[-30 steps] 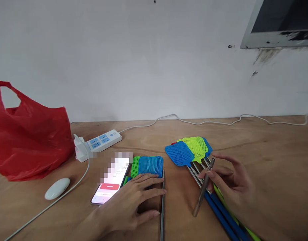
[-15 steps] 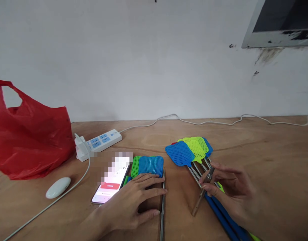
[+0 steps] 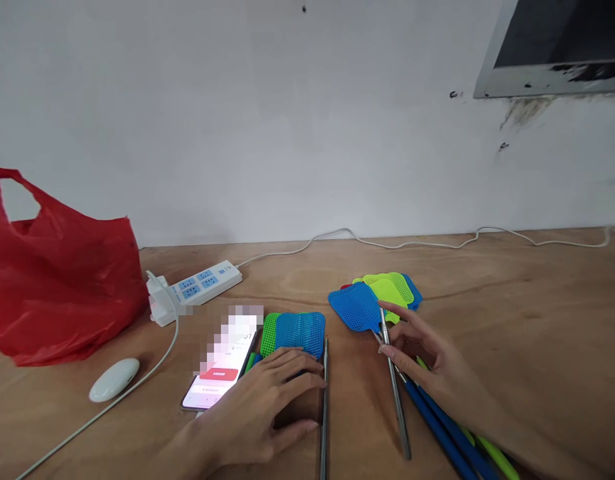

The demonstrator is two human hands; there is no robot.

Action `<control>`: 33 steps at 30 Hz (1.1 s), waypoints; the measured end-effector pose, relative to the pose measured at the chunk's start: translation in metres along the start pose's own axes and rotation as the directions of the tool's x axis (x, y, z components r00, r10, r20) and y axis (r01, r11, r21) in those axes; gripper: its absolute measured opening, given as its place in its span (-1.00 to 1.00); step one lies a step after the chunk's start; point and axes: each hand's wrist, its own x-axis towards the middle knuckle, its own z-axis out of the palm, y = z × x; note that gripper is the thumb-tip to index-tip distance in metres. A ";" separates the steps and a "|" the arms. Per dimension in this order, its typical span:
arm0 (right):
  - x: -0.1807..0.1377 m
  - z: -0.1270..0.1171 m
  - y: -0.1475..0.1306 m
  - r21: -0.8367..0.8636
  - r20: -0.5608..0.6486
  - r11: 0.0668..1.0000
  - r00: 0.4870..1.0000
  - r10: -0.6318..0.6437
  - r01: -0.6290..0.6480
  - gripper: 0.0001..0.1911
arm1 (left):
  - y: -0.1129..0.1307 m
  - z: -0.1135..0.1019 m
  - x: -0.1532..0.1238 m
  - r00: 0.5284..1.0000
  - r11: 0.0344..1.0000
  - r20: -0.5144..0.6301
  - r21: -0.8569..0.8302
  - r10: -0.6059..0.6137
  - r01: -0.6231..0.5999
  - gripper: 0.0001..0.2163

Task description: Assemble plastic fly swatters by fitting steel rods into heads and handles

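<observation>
My right hand [image 3: 422, 350] pinches a slim metal rod [image 3: 397, 400] near its top, between thumb and fingers; the rod slants down toward me. Under and beside that hand lies a fanned pile of fly swatters, with a blue mesh head [image 3: 355, 307] in front, a yellow-green head [image 3: 387, 293] behind it and blue handles [image 3: 437, 423] running toward me. My left hand [image 3: 267, 407] rests with fingers stretched out, its fingertips by a second metal rod [image 3: 325, 413] on the table. Just beyond those fingers are a blue swatter head [image 3: 300, 331] and a green one [image 3: 269, 333].
A lit phone [image 3: 222, 373] lies left of my left hand. Farther left are a white power strip [image 3: 207, 283], a white oval device [image 3: 114, 380], a cable [image 3: 97, 417] and a red plastic bag [image 3: 62, 280]. A wall rises behind the wooden table [image 3: 287, 280].
My right hand has shifted slightly left and up. The rod in it has swung, its lower end now pointing toward me and right instead of left. My left hand has barely moved.
</observation>
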 end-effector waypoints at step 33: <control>0.007 -0.014 0.022 -0.755 0.072 0.636 0.984 -0.164 0.162 -0.86 | 0.000 0.003 -0.002 0.999 1.000 0.051 0.008 0.018 -0.018 -0.53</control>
